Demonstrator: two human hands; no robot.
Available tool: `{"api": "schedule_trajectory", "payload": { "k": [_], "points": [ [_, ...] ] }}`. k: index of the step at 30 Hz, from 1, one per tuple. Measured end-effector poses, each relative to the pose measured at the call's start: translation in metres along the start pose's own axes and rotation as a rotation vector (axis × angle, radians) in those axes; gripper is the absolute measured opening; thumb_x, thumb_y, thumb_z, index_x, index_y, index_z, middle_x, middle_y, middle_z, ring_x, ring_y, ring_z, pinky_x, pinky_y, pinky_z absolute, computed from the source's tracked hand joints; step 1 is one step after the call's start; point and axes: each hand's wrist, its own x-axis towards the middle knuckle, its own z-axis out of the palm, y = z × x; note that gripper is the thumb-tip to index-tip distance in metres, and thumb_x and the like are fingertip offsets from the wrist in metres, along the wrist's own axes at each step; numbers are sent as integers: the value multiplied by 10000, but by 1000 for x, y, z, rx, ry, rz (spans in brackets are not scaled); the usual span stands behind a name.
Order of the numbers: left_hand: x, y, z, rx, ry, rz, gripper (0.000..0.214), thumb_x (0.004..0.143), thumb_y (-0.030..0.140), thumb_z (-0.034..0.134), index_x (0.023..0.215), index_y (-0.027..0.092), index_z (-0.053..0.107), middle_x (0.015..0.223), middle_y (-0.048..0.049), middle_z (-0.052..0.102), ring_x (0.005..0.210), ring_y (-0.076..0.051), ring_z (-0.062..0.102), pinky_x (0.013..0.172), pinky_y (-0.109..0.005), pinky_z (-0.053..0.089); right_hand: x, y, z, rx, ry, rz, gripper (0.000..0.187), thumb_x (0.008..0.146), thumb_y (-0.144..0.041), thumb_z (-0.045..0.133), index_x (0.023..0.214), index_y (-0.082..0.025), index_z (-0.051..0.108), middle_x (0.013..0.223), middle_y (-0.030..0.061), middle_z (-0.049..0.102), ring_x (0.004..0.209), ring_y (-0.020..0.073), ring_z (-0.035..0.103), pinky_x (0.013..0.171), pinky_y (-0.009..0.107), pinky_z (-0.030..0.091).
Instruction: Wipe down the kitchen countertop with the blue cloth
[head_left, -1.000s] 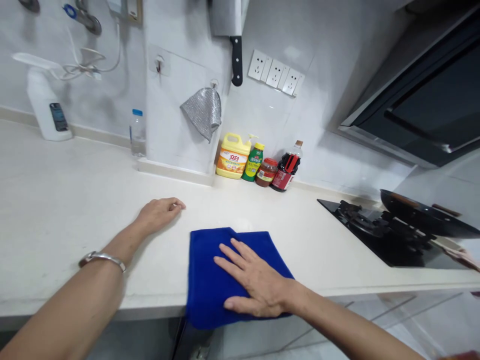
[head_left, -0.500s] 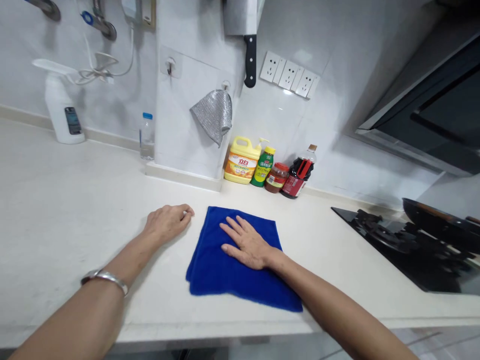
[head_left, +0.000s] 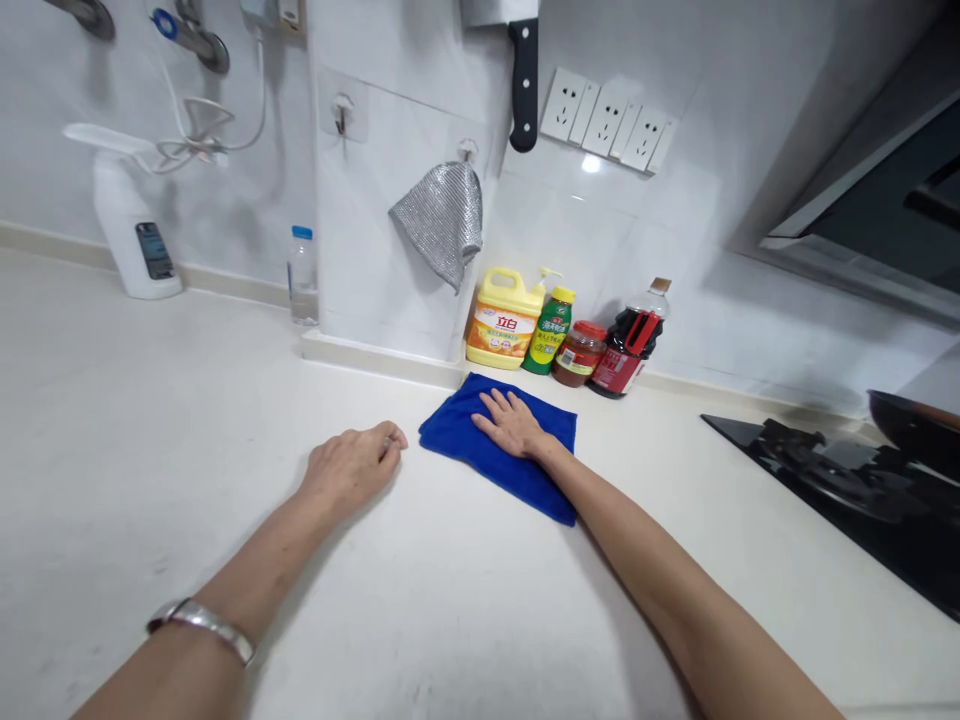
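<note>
A blue cloth (head_left: pixel 480 452) lies spread on the white countertop (head_left: pixel 450 620), close to the wall ledge and the row of bottles. Flat on top of it rests my right hand (head_left: pixel 510 424), fingers stretched out and slightly apart, pressing the cloth down. The cloth's left edge is a little rumpled. To the left, my left hand (head_left: pixel 351 466) is on the counter, apart from the cloth, with its fingers curled in. A small greyish spot shows between thumb and fingers; I cannot tell what it is.
Behind the cloth stand a yellow detergent jug (head_left: pixel 504 322), a green bottle (head_left: pixel 550 335), a red-lidded jar (head_left: pixel 580 356) and a dark sauce bottle (head_left: pixel 626 345). A gas stove (head_left: pixel 832 480) is at right. A water bottle (head_left: pixel 302 280) and white spray bottle (head_left: pixel 142 235) stand left; a cleaver (head_left: pixel 525 85) hangs above.
My right hand and the blue cloth have slid away from the counter's front edge toward the bottles. My left hand stays curled on the counter. The view has shifted somewhat.
</note>
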Motion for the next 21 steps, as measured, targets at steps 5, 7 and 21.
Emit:
{"api": "schedule_trajectory", "payload": {
  "k": [5,7,21],
  "points": [
    [-1,2,-1,24,-12,-12,363,897,346,311,1109,339,607,1002,-27,720,985,-276,639,776,-379,423,27,11,-2,-23,2,5,780,967,-695,150,1581,-216,169,1649,91,104,1506,330,53,1197,464,70],
    [0,2,-1,25,-14,-17,359,897,348,314,1103,336,608,1006,-28,719,996,-277,636,784,-381,421,34,14,-3,-20,5,11,776,969,-690,150,1580,-212,173,1649,95,106,1504,330,65,1195,463,68],
    [-5,2,-2,-1,95,88,355,933,294,320,1137,298,610,970,-32,713,996,-258,631,805,-370,430,-12,-19,-2,-64,21,66,748,986,-639,174,1583,-189,166,1641,109,132,1501,338,86,1185,469,92]
  ]
}}
